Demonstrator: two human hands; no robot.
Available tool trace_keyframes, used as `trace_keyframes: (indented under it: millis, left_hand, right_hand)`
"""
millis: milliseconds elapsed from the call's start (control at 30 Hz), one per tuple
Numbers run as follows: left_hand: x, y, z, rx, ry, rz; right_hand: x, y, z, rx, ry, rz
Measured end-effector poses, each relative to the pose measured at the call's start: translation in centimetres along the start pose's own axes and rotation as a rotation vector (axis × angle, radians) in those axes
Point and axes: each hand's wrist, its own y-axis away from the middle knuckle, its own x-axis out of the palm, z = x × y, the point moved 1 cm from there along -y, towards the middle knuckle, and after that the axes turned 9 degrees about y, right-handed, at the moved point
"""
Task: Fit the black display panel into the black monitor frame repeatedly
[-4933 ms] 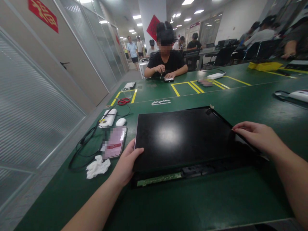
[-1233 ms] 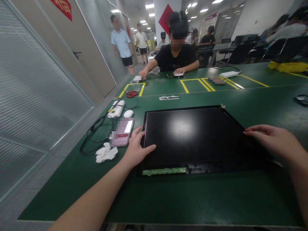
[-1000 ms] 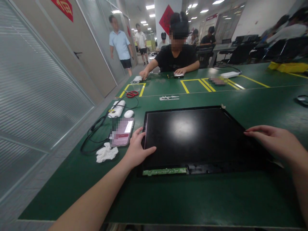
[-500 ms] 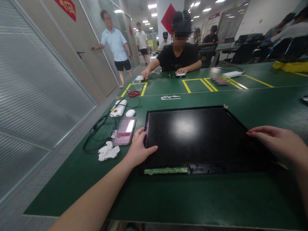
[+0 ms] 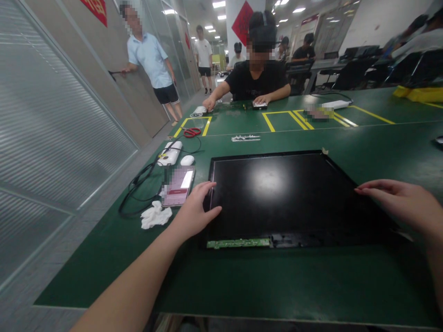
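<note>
A black flat display panel [image 5: 273, 198] lies face up on the green table, with a narrow green circuit board [image 5: 238, 243] along its near edge. My left hand [image 5: 195, 210] is at the panel's left edge, thumb and fingers spread apart over the rim. At the right edge, my right hand [image 5: 401, 198] pinches the panel's rim between thumb and fingertips; the exact contact is partly hidden. A small pale tab sticks up at the far right corner of the panel.
Left of the panel lie a phone [image 5: 178, 186], a crumpled tissue [image 5: 155, 215], a white oval object [image 5: 187, 160], a white device [image 5: 170, 153], black cables and red-handled scissors [image 5: 192, 133]. White strips [image 5: 245, 138] lie beyond the panel. A seated person [image 5: 259, 78] works opposite.
My left hand's fingers have shifted slightly over the panel's left rim, and its thumb has drawn back a little. My right hand stays at the right edge. The standing person moved nearer the door handle.
</note>
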Motion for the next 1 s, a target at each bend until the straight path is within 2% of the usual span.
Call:
trace_keyframes:
  millis: [133, 300, 467, 567, 867, 1000]
  left_hand:
    - [-0.9, -0.2, -0.3, 0.015, 0.021, -0.017]
    - [-0.5, 0.3, -0.9, 0.1, -0.074, 0.017]
    - [0.7, 1.0, -1.9, 0.287, -0.074, 0.234]
    - [0.9, 1.2, -2.3, 0.343, -0.107, 0.347]
    - [-0.8, 1.2, -2.3, 0.361, -0.166, 0.602]
    - [-1.7, 1.3, -2.5, 0.315, -0.228, 0.635]
  right_hand:
    - [-0.2, 0.2, 0.3, 0.039, 0.003, 0.015]
    - [-0.3, 0.1, 0.2, 0.063, 0.008, 0.034]
    - [-0.4, 0.2, 0.4, 0.044, 0.007, 0.032]
    - [-0.4, 0.3, 0.6, 0.041, 0.013, 0.014]
    - [-0.2, 0.4, 0.5, 0.056, 0.036, 0.022]
    - [-0.4, 0.4, 0.7, 0.052, 0.051, 0.025]
